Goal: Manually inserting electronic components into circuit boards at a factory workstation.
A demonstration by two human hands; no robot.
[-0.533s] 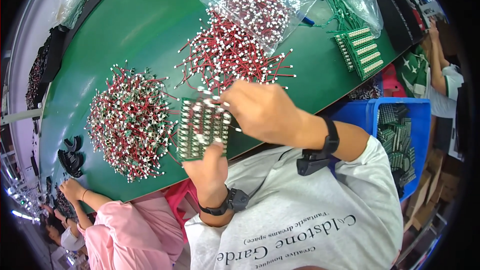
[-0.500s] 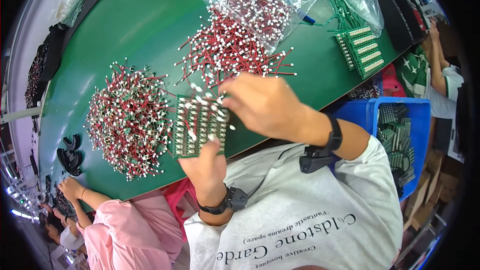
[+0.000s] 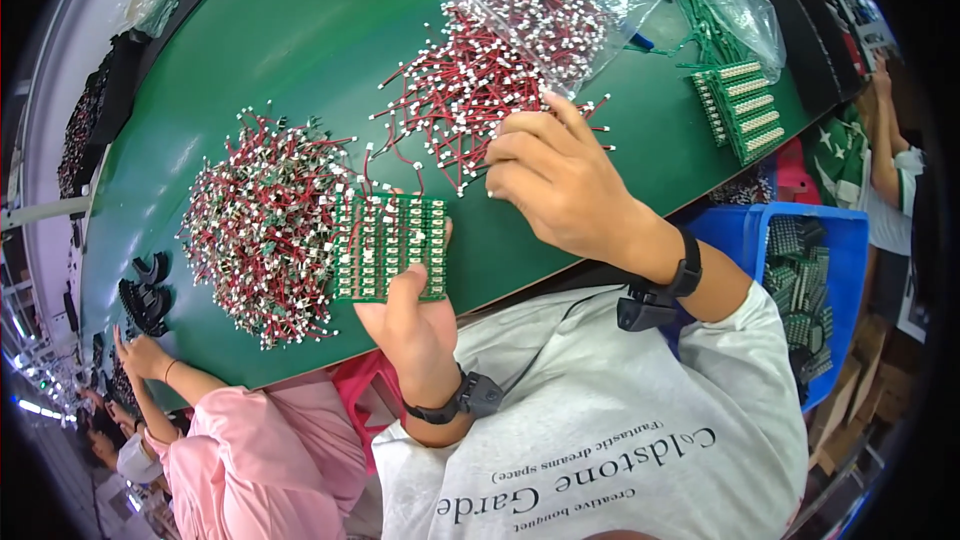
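My left hand (image 3: 415, 335) grips a green circuit-board panel (image 3: 392, 250) by its near edge, thumb on top. Rows of small white connectors cover the panel, and a few red leads with white plugs lie across its far edge. My right hand (image 3: 560, 175) is above the near right side of a loose heap of red wire leads with white plugs (image 3: 465, 90). Its index finger stretches toward the heap while the other fingers bend loosely, apart from it; the thumb is hidden. Left of the panel, touching or overlapping its edge, is another pile of wired pieces (image 3: 265, 230).
A clear plastic bag (image 3: 560, 0) partly covers the far heap. Stacked green panels (image 3: 740, 110) stand at the right beside a black box (image 3: 800, 20). A blue bin (image 3: 850, 290) holds more boards. A co-worker in pink (image 3: 250, 460) sits at my left, near black parts (image 3: 143, 305).
My right hand has moved from over the panel up and right to the far heap, its fingers spreading. The panel, in my left hand, has shifted slightly left, and its loose leads are fewer.
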